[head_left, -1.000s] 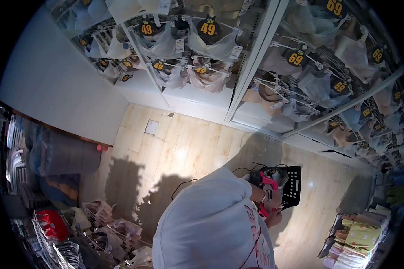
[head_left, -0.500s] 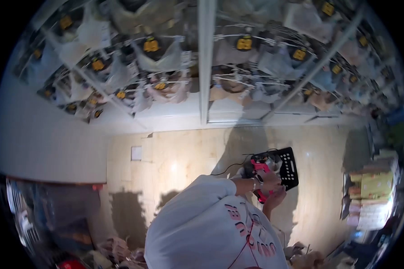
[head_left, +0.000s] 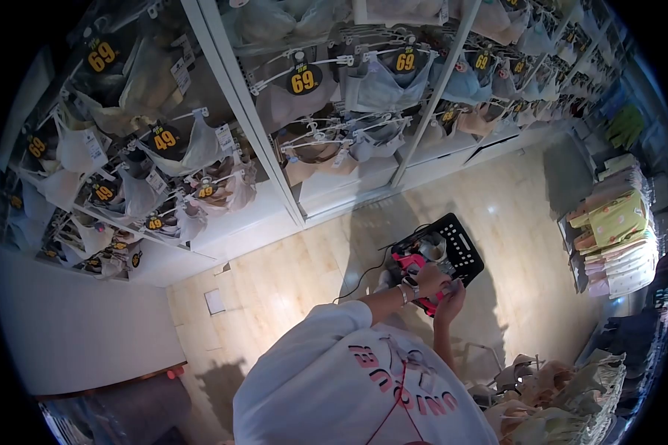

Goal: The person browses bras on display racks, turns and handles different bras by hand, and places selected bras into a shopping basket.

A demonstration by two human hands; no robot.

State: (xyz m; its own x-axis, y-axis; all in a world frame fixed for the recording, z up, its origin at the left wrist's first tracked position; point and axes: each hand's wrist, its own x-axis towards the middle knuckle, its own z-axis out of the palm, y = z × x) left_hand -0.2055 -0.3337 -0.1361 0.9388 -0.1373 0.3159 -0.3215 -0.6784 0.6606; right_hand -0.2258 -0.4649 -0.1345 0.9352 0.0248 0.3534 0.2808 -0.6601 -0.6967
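Observation:
My left hand (head_left: pixel 432 280), with a watch and bracelet at its wrist, reaches over a black plastic basket (head_left: pixel 467 245) with holes in its side. Close beside it, my right hand (head_left: pixel 450 302) is bent inward at the basket's near edge. Fingers of both hands are drawn together around something small and pale, too small to make out. Beneath them lies a bright pink-red object (head_left: pixel 412 262), partly covered by my left forearm. Grey and whitish items (head_left: pixel 432 246) sit farther inside the basket.
Bras on hangers with price tags (head_left: pixel 302 79) fill the wall racks ahead. Folded or hung light clothes (head_left: pixel 617 230) stand at the right, more bras (head_left: pixel 549 393) at lower right. A black cord (head_left: pixel 371 276) runs across the wooden floor (head_left: pixel 274 271) left of the basket.
My view has turned and tilted, so the racks and the right-hand clothes show more. Both hands stay together at the basket, with only slight finger movement visible.

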